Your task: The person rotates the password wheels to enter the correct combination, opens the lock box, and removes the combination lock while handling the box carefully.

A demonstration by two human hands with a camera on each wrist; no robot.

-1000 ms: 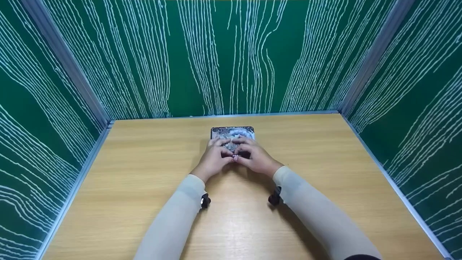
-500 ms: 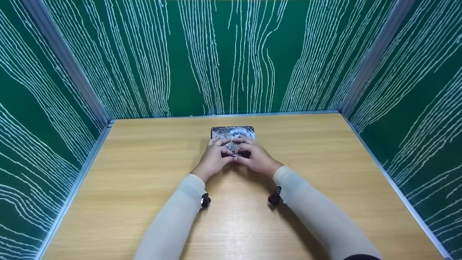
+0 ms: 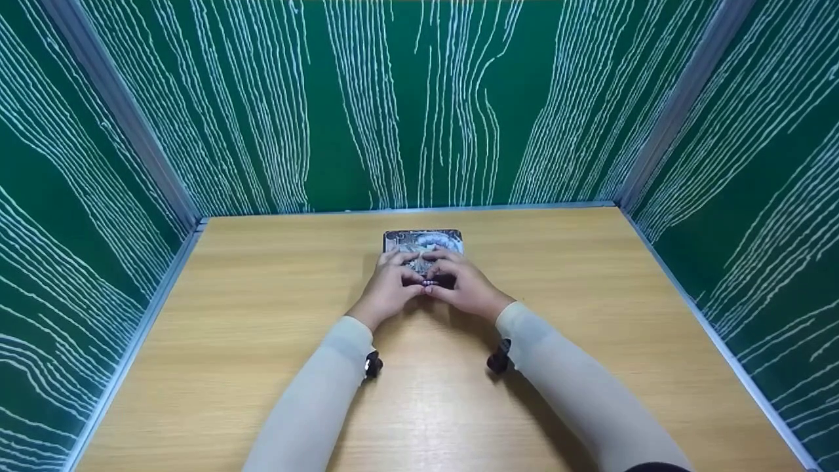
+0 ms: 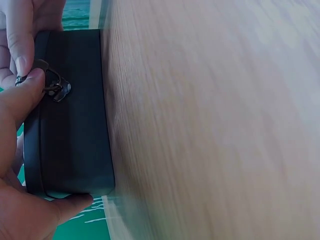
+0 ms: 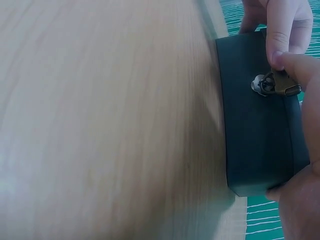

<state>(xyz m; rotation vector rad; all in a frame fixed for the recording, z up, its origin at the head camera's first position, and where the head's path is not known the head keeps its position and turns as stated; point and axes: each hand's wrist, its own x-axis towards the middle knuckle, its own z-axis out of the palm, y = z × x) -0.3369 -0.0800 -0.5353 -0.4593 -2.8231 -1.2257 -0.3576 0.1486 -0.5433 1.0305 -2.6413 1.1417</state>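
Observation:
A small dark box (image 4: 75, 145) with a patterned lid (image 3: 432, 240) sits toward the back of the table. On its front is a metal clasp plate (image 5: 258, 85), through which a small bronze-coloured padlock (image 5: 283, 83) is hooked. My left hand (image 3: 388, 285) and right hand (image 3: 467, 288) come in from either side and meet at the front of the box. Thumb and index finger of each pinch the padlock, the thumbs nearly tip to tip. Other fingers of both hands rest on the lid and along the box's sides. The padlock body is partly covered by the fingertips.
The box stands on a light wooden table (image 3: 419, 393). Green panels (image 3: 354, 118) with white wavy lines close off the back and both sides, joined by grey metal posts (image 3: 682, 105). Small dark devices (image 3: 499, 357) are strapped at both wrists.
Thumbs and fingertips shift very slightly at the padlock. The box, both hands and both arms otherwise keep their places.

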